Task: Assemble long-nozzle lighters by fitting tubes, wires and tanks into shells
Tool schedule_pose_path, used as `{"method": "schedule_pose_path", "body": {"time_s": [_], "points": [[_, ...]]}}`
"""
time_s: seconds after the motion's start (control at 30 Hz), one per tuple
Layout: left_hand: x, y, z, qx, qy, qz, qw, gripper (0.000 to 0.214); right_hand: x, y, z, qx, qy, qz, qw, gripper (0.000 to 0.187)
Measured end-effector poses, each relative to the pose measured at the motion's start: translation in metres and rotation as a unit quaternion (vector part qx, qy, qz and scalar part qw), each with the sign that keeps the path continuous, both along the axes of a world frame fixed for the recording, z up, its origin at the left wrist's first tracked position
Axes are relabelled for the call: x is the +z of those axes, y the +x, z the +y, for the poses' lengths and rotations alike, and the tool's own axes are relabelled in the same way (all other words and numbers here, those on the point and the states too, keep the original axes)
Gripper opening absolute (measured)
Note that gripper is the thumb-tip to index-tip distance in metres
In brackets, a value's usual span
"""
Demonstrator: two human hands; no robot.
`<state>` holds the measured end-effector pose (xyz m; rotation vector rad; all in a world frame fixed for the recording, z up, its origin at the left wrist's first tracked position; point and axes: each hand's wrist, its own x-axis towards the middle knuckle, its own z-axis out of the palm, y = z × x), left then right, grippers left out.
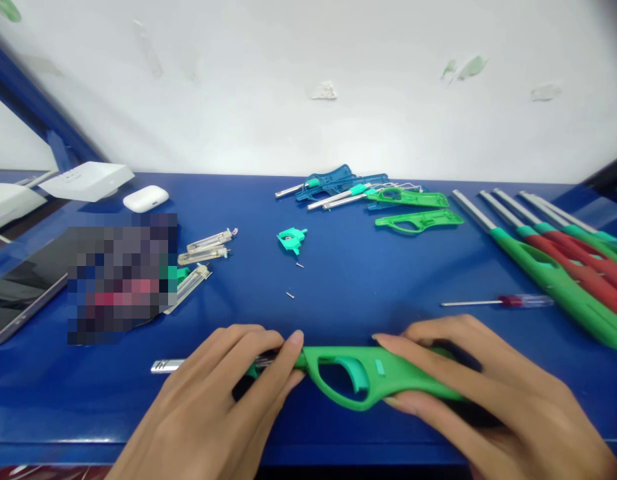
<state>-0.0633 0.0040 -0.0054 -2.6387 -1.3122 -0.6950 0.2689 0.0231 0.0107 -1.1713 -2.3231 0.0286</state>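
A green gas lighter lies crosswise between my hands, its finger loop and teal trigger facing up. My left hand pinches its neck end; a silver metal tube sticks out to the left beneath that hand. My right hand grips the handle, thumb and fingers closed on its two edges. Beyond the lighter lie two small screws and a teal plastic piece. A screwdriver with a red and clear handle rests past my right hand.
Finished-looking lighters in green and red line the right side. Green shell halves and blue ones lie at the back. Clear fuel tanks, a phone, a white earbud case and a white box are left.
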Motion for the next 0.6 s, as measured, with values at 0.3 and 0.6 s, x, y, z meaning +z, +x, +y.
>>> {"method": "schedule_pose_path", "body": {"time_s": [0.3,0.6], "points": [[-0.011,-0.020,-0.016,-0.009,-0.015,0.083,0.996,0.063,0.001,0.003,0.000,-0.005,0.012,-0.001,1.000,0.033],[0.004,0.007,-0.004,-0.002,-0.006,-0.010,1.000,0.046,0.003,0.003,-0.001,-0.007,0.007,0.012,1.000,0.034]]}}
